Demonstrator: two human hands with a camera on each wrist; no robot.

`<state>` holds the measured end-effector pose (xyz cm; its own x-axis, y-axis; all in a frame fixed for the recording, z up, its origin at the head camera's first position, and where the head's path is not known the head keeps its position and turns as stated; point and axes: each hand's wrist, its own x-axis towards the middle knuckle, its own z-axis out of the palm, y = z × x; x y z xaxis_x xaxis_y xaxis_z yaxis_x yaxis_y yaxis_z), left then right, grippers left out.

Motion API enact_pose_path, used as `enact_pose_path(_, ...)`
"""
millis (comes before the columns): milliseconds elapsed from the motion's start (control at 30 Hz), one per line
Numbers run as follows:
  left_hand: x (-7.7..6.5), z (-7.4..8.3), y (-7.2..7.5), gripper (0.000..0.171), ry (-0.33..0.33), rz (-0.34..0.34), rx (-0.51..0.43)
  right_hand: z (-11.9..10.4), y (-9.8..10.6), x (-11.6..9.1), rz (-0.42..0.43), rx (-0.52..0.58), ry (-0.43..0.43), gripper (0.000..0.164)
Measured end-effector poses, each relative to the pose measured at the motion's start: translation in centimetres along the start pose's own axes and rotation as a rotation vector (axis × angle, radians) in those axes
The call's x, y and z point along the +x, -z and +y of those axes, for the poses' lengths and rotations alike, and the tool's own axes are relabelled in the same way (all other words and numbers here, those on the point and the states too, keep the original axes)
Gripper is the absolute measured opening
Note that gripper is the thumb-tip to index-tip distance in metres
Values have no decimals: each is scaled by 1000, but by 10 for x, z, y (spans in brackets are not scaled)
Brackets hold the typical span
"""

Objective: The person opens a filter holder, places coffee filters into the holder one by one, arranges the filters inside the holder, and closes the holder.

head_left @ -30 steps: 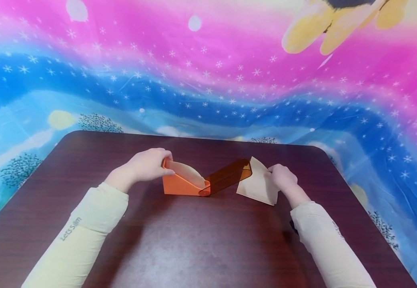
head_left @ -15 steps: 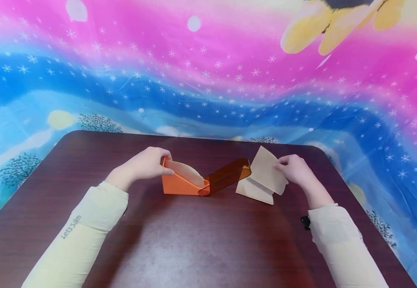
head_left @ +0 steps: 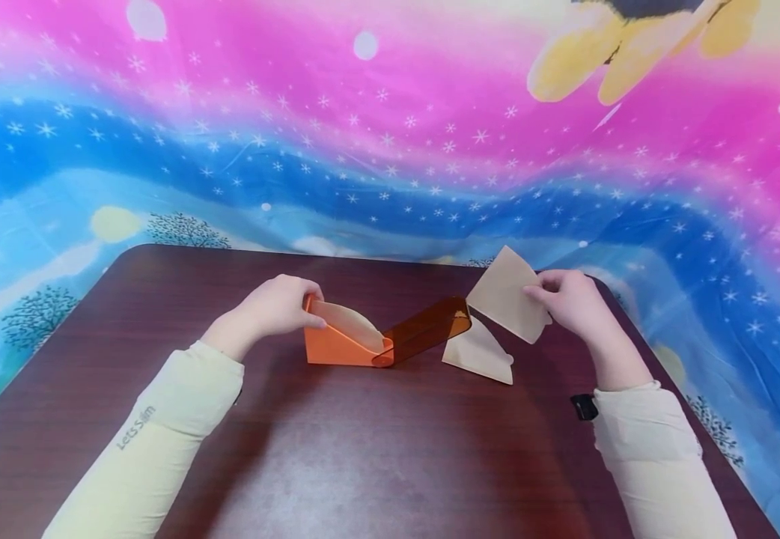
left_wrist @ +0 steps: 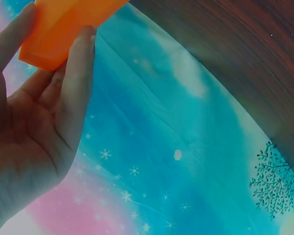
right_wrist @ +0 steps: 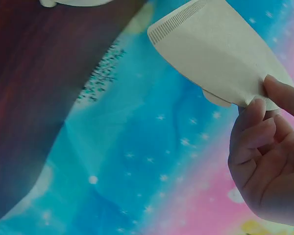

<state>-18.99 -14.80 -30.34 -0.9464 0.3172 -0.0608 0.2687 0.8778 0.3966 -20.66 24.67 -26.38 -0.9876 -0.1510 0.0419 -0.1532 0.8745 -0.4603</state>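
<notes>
My left hand point(head_left: 275, 305) grips the back end of an orange coffee filter holder point(head_left: 337, 349) on the table, thumb and fingers on either side of its wall in the left wrist view. Tan filters point(head_left: 352, 323) stand inside it. Its see-through brown lid point(head_left: 427, 329) is swung out to the right. My right hand point(head_left: 575, 299) pinches a coffee filter point(head_left: 506, 292) by its edge, raised above the table. The right wrist view shows the crimped seam along that filter point(right_wrist: 210, 49). Beneath it, more filters point(head_left: 477, 355) lie on the table near the lid's tip.
The dark wooden table point(head_left: 376, 449) has rounded far corners. Behind and beside it hangs a pink and blue cloth point(head_left: 390, 165) printed with snowflakes. A black wrist strap point(head_left: 584, 407) shows at my right cuff.
My right hand has lifted a filter up and to the right, off the ones on the table, which it covered before. The left hand and the holder stay in place.
</notes>
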Motion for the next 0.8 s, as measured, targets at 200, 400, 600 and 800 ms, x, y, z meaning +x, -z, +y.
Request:
enact_pose_path(200,1,-4,-1,34,-15,12,5,-17,13,-9,71,3,45,27)
enact_pose_path(400,0,-3,0,33,-8,26,34,-34,20,-14,96,1,77,28)
enact_pose_path(600,-2,0,2,33,10,31,74,-57,22,-17,115,42,129,28)
enact_pose_path(800,-3,0,1,33,14,37,91,-80,17,-16,104,68,151,23)
